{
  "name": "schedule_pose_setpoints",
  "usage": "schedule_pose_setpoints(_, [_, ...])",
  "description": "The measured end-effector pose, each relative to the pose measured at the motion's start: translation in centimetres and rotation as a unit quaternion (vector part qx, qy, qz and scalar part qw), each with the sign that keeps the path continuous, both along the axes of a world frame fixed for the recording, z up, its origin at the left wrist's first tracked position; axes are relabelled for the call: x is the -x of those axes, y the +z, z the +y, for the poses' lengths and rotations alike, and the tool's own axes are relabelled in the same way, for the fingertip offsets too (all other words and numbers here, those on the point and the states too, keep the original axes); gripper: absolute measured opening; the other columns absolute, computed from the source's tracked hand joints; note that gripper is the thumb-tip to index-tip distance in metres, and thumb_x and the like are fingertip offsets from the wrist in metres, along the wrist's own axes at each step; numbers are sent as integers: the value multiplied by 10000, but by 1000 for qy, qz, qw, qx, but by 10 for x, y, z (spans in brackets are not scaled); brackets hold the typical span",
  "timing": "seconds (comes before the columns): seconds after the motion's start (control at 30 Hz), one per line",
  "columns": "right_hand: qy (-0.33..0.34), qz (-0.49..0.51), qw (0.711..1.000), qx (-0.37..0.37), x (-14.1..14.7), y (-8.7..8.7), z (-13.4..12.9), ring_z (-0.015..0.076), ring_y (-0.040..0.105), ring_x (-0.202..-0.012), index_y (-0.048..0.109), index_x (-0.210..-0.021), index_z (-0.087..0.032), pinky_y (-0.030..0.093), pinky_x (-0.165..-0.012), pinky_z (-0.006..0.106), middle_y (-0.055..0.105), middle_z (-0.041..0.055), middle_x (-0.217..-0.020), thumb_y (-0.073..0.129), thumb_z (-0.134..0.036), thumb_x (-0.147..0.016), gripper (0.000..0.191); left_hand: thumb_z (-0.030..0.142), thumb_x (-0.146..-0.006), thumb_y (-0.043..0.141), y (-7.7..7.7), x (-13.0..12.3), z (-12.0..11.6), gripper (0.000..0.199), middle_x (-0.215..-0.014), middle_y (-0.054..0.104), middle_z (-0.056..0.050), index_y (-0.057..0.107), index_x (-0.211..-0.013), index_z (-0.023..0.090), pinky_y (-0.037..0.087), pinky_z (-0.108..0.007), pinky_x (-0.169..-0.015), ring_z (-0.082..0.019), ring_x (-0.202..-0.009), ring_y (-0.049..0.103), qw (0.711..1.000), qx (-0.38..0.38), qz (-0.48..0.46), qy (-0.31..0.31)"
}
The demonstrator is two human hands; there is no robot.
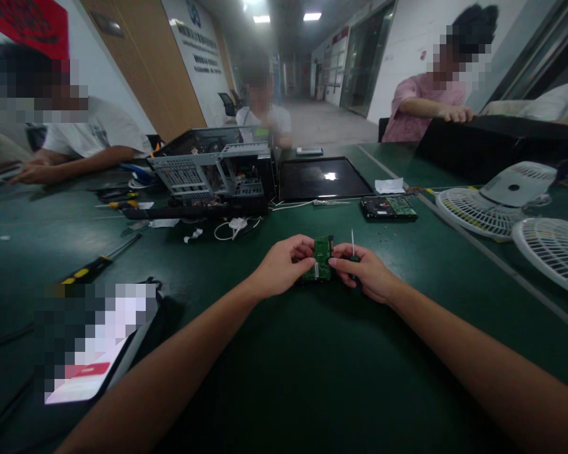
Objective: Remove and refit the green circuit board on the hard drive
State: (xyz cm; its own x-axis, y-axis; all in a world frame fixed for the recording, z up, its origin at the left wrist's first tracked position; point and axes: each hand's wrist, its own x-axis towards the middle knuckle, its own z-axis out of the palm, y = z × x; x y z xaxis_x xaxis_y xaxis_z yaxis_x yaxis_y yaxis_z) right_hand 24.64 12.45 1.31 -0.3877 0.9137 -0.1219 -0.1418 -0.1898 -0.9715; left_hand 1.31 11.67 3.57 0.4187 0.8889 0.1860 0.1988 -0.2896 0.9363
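Note:
A small green circuit board (322,251) with a pale label and a dark connector along its right edge is held up over the table in front of me. My left hand (286,265) grips its left side, thumb on the face and fingers behind. At the right edge, my right hand (372,271) touches the board with thumb and fingertips. That same hand also holds a screwdriver (353,244), its thin metal shaft pointing up and its dark handle partly covered by the fingers. Whatever lies behind the board is hidden.
Ahead stand an opened computer case (184,178), a flat black screen panel (319,178) and a hard drive (373,211). A yellow-black screwdriver (88,270) and a lit phone (82,388) lie left. White fan parts (483,214) are right. Several people sit around the table.

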Motion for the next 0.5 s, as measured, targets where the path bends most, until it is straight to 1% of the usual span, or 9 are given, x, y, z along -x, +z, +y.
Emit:
schedule_pose_setpoints(0.1, [-2,0,1000,-1,1,1,-1,67,461,-512,666,-998,-194,299,-413,211,570,-62,-655,907,-320,-736,377,179,-881,678,-2,0,1,264,-1012,708,-40,651,-1143,176,554,-336,-820,-164,-878,669,1000,-4,-1,-3])
schedule_pose_setpoints(0.23, [-17,0,1000,-12,2,-1,-1,62,463,-517,663,-998,-195,309,-413,208,579,-61,-688,905,-310,-730,379,174,-884,670,-5,0,1,286,-1042,708,-60,657,-1170,168,573,-374,-883,-182,-932,678,999,-24,22,10])
schedule_pose_setpoints(0.3, [-25,-5,999,-19,2,-2,-1,59,466,-517,655,-1005,-194,318,-416,208,585,-58,-709,897,-318,-739,381,161,-881,667,-7,-1,2,362,-1075,700,-73,640,-1242,165,582,-397,-910,-194,-966,681,999,-34,28,23])
schedule_pose_setpoints(0.4, [-28,-19,999,-28,3,-4,-2,55,461,-505,640,-1021,-194,331,-418,210,582,-58,-723,879,-339,-758,384,143,-870,681,-10,-1,1,540,-1185,673,-105,566,-1397,178,599,-414,-904,-203,-992,682,997,-46,35,49])
schedule_pose_setpoints(0.5, [-26,-31,998,-38,4,-2,-3,51,460,-501,622,-1040,-197,343,-420,212,584,-54,-752,866,-337,-769,392,128,-877,671,-12,0,1,632,-1321,627,-135,503,-1481,209,617,-398,-866,-195,-982,684,997,-56,35,47])
